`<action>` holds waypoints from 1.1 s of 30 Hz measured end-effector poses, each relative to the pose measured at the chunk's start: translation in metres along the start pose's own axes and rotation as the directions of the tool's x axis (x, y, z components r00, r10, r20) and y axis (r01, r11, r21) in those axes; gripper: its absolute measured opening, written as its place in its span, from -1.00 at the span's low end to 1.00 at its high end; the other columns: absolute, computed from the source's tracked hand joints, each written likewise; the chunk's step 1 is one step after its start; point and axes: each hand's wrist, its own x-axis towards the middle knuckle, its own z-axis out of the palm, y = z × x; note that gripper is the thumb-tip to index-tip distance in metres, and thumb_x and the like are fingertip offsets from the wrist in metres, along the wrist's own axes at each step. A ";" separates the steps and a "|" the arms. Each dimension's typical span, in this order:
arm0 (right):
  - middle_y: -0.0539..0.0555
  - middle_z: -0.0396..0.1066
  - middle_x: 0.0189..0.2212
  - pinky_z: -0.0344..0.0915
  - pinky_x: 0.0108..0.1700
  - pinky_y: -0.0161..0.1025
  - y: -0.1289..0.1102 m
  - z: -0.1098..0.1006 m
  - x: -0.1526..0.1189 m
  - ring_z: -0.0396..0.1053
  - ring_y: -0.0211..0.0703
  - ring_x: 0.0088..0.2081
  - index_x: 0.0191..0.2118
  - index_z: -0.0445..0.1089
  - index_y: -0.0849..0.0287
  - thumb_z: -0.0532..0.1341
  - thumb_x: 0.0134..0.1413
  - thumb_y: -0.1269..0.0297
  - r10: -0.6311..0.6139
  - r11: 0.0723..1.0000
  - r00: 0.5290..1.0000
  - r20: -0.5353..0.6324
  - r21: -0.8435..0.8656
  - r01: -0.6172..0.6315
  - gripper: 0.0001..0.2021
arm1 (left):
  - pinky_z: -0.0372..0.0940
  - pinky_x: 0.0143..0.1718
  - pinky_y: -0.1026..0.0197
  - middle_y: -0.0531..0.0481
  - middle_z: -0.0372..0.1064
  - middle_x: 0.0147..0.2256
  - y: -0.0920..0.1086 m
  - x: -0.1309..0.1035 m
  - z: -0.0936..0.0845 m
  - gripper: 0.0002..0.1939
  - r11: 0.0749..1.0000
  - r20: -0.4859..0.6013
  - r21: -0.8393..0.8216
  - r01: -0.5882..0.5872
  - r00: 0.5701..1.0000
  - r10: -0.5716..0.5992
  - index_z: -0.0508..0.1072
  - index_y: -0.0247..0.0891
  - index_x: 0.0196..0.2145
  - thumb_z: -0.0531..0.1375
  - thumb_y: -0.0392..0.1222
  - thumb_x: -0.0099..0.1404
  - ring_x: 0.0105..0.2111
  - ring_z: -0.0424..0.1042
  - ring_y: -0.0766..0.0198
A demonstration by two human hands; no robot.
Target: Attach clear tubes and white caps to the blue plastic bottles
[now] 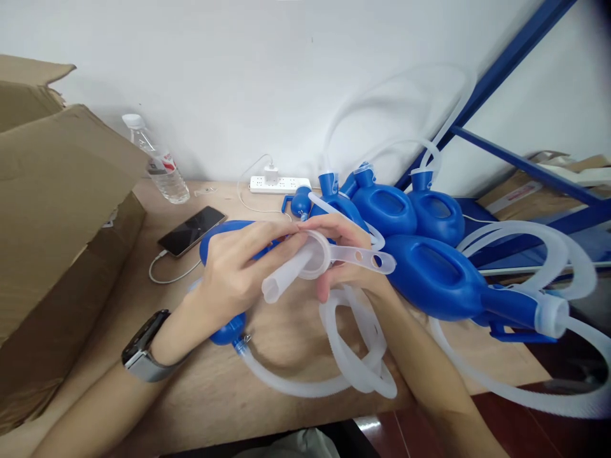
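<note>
A translucent plastic fitting (315, 256), with a round rim, a short spout and a strap with two holes, is held between my hands above the table. My left hand (241, 267) pinches its upper left side with closed fingers. On the right, my right hand (346, 245) grips the rim from behind, thumb below it. Beneath them a clear corrugated hose (356, 343) lies coiled and runs left to a small blue bulb (229, 331). A blue container (224, 235) is partly hidden behind my left hand.
Several blue bottles (432, 277) with clear hoses fill the right side. An open cardboard box (62, 222) stands at the left. Behind are a water bottle (165, 172), a phone (192, 231) on a cable and a power strip (281, 185). A blue shelf frame (525, 162) rises at the right.
</note>
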 end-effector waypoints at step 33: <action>0.03 0.67 0.07 0.58 0.19 0.00 0.018 0.023 0.002 0.66 0.07 0.05 0.20 0.57 -0.16 0.65 -0.16 -0.17 -0.044 0.992 0.988 -0.150 0.114 0.062 -0.25 | 0.50 -0.35 0.25 -0.09 0.59 -0.10 -0.013 -0.013 0.045 -0.87 0.954 -0.111 0.281 0.108 0.991 -0.080 0.44 -0.23 -0.02 0.09 -0.31 0.61 -0.19 0.68 0.22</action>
